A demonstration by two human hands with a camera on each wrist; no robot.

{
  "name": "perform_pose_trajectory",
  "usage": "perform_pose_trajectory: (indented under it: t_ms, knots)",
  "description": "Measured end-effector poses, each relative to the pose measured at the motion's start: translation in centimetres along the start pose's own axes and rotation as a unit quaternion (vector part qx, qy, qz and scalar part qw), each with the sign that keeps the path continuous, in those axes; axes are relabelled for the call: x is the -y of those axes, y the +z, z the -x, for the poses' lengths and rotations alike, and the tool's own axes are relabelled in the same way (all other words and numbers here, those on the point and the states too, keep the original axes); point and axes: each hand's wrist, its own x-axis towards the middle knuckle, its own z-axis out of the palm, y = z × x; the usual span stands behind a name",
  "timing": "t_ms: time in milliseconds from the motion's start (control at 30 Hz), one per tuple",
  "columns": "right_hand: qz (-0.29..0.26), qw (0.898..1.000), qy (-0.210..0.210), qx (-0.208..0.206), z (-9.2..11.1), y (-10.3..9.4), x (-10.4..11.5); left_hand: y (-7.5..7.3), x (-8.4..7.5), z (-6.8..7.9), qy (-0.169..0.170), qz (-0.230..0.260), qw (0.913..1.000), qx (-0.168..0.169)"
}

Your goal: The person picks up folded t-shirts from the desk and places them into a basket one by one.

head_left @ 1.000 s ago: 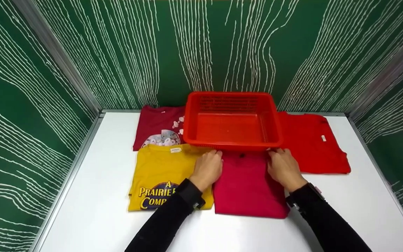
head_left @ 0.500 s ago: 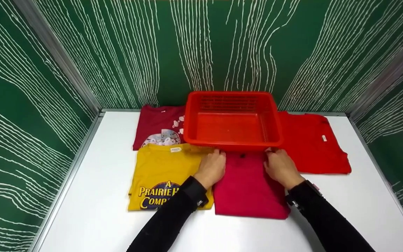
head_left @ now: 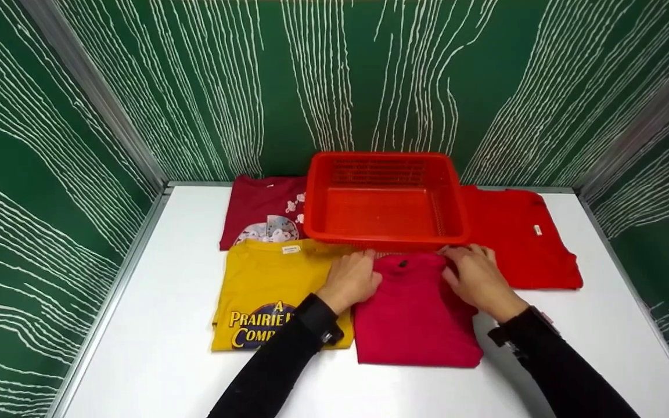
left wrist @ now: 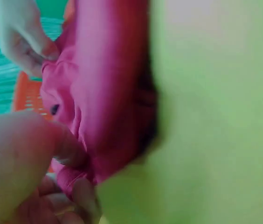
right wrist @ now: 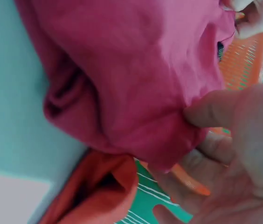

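A folded magenta T-shirt (head_left: 416, 313) lies in front of the red basket (head_left: 384, 238), its collar edge lifted toward the basket. At its far left corner my left hand (head_left: 353, 278) pinches the cloth between thumb and fingers, as the left wrist view shows with the shirt (left wrist: 108, 93) bunched there. My right hand (head_left: 477, 278) pinches the opposite corner; in the right wrist view the thumb presses on top of the shirt (right wrist: 136, 84) with fingers beneath. A small dark mark sits at the collar between both hands.
A folded yellow T-shirt (head_left: 276, 278) with lettering lies to the left, partly under my left forearm. Behind it is a dark red printed T-shirt (head_left: 253, 203), and a bright red T-shirt (head_left: 532, 249) lies right of the basket. Green patterned walls (head_left: 369, 75) enclose the white table (head_left: 154, 348).
The magenta T-shirt's far edge has risen and come slightly nearer, and more of the basket's front shows behind it. My right hand has shifted right and toward me.
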Motion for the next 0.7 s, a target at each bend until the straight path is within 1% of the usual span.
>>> perform_pose_trajectory:
  t_ms: [133, 200, 300, 367, 433, 500, 600, 700]
  knots:
    - [-0.065, 0.998, -0.014, 0.008, 0.4, -1.9, 0.2, -1.4, 0.4, 0.7, 0.004, 0.063, 0.9980, -0.006]
    - [-0.080, 0.996, -0.025, 0.004, 0.5, -2.9, 0.4, -2.5, 0.5, 1.1, 0.013, 0.091, 0.9957, -0.005]
    - [-0.087, 0.995, -0.046, -0.008, 0.8, -4.3, 0.8, -4.3, 0.6, 1.6, 0.025, 0.128, 0.9914, -0.003]
    - [-0.093, 0.994, -0.060, -0.015, 1.0, -5.3, 1.1, -5.6, 0.5, 1.9, 0.033, 0.140, 0.9895, -0.003]
    - [-0.097, 0.993, -0.071, -0.021, 1.3, -6.2, 1.6, -6.8, 0.4, 2.4, 0.038, 0.142, 0.9890, -0.009]
    - [-0.105, 0.991, -0.078, -0.025, 1.4, -7.2, 2.1, -7.9, 0.4, 3.0, 0.048, 0.135, 0.9894, -0.023]
    - [-0.110, 0.990, -0.081, -0.027, 1.7, -8.5, 2.9, -9.3, 0.5, 3.8, 0.065, 0.136, 0.9876, -0.044]
    - [-0.102, 0.991, -0.083, -0.032, 1.8, -9.8, 3.7, -10.7, 0.6, 4.5, 0.084, 0.154, 0.9825, -0.063]
